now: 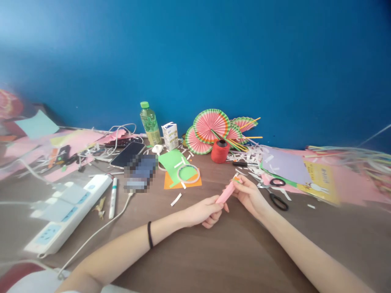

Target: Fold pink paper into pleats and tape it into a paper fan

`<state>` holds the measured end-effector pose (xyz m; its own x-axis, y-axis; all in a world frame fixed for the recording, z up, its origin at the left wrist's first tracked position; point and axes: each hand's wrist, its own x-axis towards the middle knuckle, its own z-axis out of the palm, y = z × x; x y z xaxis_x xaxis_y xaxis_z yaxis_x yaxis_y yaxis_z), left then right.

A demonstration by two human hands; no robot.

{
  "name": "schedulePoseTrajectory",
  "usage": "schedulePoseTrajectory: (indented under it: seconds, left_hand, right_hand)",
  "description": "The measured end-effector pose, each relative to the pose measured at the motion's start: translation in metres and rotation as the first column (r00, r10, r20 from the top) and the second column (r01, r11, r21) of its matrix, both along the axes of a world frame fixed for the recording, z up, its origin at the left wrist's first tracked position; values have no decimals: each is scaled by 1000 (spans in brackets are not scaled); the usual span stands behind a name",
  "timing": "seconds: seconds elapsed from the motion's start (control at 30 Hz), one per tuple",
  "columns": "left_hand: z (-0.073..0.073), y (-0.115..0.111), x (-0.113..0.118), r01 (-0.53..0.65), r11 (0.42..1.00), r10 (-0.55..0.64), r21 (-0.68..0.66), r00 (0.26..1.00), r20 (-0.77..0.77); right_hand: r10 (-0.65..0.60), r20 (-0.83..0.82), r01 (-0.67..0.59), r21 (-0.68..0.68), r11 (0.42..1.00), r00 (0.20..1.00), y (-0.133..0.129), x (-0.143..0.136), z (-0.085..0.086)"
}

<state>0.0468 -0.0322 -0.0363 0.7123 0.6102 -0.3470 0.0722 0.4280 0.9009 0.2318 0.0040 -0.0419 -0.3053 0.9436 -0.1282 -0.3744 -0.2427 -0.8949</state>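
Observation:
A narrow folded strip of pink paper (225, 193) is held above the table between both hands. My left hand (205, 211) grips its lower end, thumb on top and fingers curled beneath. At the upper end, which shows orange and green edges, my right hand (247, 190) pinches the paper between thumb and fingers. Scissors (278, 201) with black handles lie to the right of my right hand. Beyond the hands stands a red spool of thread (220, 152). Several round pleated paper fans (211, 125) in pink, green and orange lean behind it.
Green paper (171, 162), orange paper (167, 182) and a roll of tape (188, 181) lie left of centre. A bottle (150, 124) and a small carton (170, 136) stand behind. A power strip (58, 228), marker (113, 198), phones (128, 154) and cables occupy the left. Paper scraps litter the right.

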Motion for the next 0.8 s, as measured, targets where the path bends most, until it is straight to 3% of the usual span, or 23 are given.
schedulePoseTrajectory:
  seconds: [0.1,0.2,0.27,0.43,0.5,0.53,0.63,0.7,0.8]
  left_hand:
    - [13,9,-7,49,989,-13,142,970,-245]
    - [30,26,-17,199,904,60,378,816,-575]
    - [39,36,-21,260,851,103,457,770,-630]
    - [51,42,-27,496,789,-98,363,685,-722]
    - [55,45,-32,539,769,-116,343,646,-755]
    - [56,48,-34,540,759,-80,362,630,-772]
    - [54,64,-33,411,673,281,615,626,-727]
    - [47,77,-22,389,563,553,730,479,-682]
    - [32,94,2,403,541,616,739,408,-674]
  right_hand:
    - [139,175,-143,13,990,975,8,11,12]
    - [140,460,-215,115,970,877,18,22,22]
    - [122,554,-264,183,947,823,22,27,28]
    - [187,696,-472,242,847,693,19,34,35]
    - [207,753,-536,221,814,625,18,35,35]
    - [198,782,-552,213,807,590,18,35,35]
    - [109,871,-566,212,797,479,22,34,35]
    - [30,908,-578,240,780,417,27,31,34]
    - [-93,939,-613,290,735,332,33,25,29]
